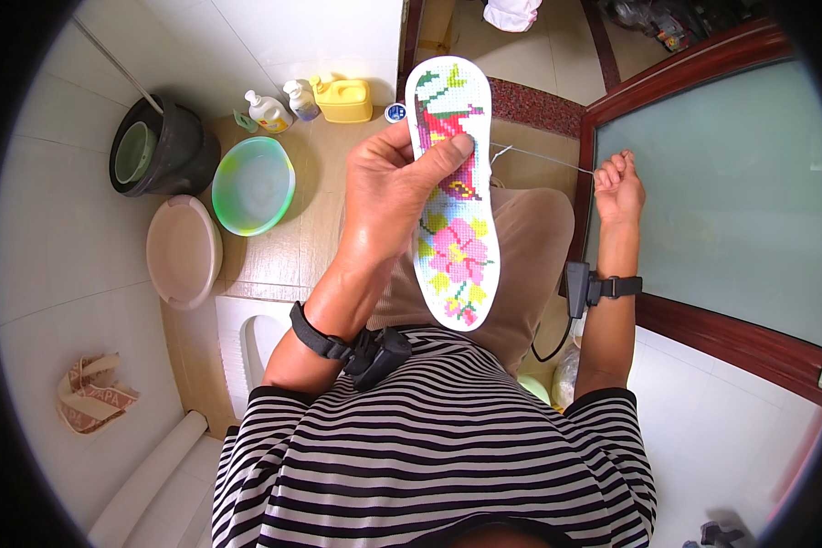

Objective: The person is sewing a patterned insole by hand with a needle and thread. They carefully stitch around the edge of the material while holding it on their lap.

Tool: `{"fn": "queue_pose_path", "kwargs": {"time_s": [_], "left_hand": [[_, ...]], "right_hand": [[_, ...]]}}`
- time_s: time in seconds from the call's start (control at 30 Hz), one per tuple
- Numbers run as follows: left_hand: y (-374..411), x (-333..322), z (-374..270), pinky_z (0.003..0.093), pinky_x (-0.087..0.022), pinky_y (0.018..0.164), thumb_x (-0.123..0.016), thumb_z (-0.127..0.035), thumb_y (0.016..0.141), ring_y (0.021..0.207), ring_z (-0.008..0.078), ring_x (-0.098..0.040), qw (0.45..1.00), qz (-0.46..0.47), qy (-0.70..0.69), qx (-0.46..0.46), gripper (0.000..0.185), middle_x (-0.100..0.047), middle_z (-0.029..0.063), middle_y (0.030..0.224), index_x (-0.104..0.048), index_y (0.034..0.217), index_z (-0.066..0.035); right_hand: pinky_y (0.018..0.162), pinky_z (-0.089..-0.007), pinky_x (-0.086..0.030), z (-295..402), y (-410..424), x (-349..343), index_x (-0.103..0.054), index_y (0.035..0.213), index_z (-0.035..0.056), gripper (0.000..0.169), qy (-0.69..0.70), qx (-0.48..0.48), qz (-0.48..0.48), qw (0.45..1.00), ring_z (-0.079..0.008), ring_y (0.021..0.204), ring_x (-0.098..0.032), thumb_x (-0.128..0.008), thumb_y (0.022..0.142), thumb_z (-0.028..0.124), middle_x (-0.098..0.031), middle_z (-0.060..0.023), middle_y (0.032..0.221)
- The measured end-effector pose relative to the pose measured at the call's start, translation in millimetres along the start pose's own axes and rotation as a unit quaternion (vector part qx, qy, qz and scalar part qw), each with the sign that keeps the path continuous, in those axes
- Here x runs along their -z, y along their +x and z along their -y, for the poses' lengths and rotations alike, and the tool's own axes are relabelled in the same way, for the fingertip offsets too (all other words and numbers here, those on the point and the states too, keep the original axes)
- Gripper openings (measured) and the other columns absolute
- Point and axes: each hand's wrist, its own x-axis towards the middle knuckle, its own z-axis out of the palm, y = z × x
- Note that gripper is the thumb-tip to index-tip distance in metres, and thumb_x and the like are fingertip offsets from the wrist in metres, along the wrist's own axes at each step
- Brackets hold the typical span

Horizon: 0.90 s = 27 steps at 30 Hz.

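My left hand (397,185) grips a white shoe insole (456,253) near its upper half, thumb across the front and fingers behind it. The insole bears a cross-stitch pattern of pink flowers, green leaves and a red patch. From its right edge a pale thread (544,159) runs taut to my right hand (618,183), which is closed on the thread out to the right, before the glass door. A short loose tuft of thread hangs by the insole's edge. Whether a needle is in my right hand cannot be made out.
On the left stand a black bucket (188,154), a green basin (255,186) and a pinkish basin (183,252). Along the wall are pump bottles (268,113) and a yellow jug (343,100). A squat toilet (236,349) lies lower left. At right is a red-framed frosted glass door (733,198).
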Motion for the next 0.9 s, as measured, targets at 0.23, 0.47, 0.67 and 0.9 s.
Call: {"fn": "queue_pose_path", "kwargs": {"time_s": [0.23, 0.47, 0.67, 0.9], "left_hand": [[0.1, -2.5, 0.8, 0.0248, -0.052, 0.061, -0.070, -0.008, 0.079, 0.065, 0.0106, -0.063, 1.000, 0.001, 0.008, 0.005, 0.017, -0.068, 0.0079, 0.080, -0.067, 0.094, 0.001], [2.2, -0.3, 1.6, 0.0245, -0.052, 0.061, -0.070, -0.007, 0.080, 0.065, 0.0104, -0.063, 1.000, 0.001, 0.021, 0.004, 0.018, -0.068, 0.0081, 0.081, -0.067, 0.095, 0.001], [4.0, -1.0, 3.3, 0.0223, -0.049, 0.059, -0.067, -0.006, 0.082, 0.063, 0.0076, -0.060, 1.000, 0.012, 0.013, 0.017, 0.013, -0.067, 0.0056, 0.078, -0.066, 0.092, 0.001], [7.1, 1.1, 7.1, 0.0234, -0.046, 0.066, -0.071, -0.011, 0.079, 0.071, 0.0069, -0.057, 0.995, 0.042, -0.005, 0.088, 0.020, -0.065, 0.0011, 0.084, -0.065, 0.096, -0.002]], "right_hand": [[0.048, -0.0224, -0.028, -5.3, 7.9, 11.0, -0.047, 0.094, 0.0068, 0.011, 0.004, -0.003, -0.007, 1.000, -0.0083, 0.052, -0.031, -0.043, 0.096, 0.017, -0.039, 0.0016, 0.067], [0.047, -0.0224, -0.028, -10.0, 14.9, 15.6, -0.048, 0.093, 0.0060, 0.012, -0.021, 0.017, -0.015, 1.000, -0.0079, 0.052, -0.032, -0.045, 0.096, 0.017, -0.039, 0.0013, 0.066], [0.046, -0.0212, -0.028, -17.8, 14.0, 14.8, -0.049, 0.095, 0.0055, 0.012, -0.072, 0.085, -0.016, 0.994, -0.0069, 0.051, -0.034, -0.050, 0.095, 0.018, -0.041, 0.0005, 0.066], [0.045, -0.0209, -0.028, -23.7, 4.1, 5.2, -0.050, 0.096, 0.0059, 0.013, -0.129, 0.149, -0.012, 0.980, -0.0065, 0.051, -0.033, -0.050, 0.095, 0.019, -0.043, -0.0009, 0.067]]}}
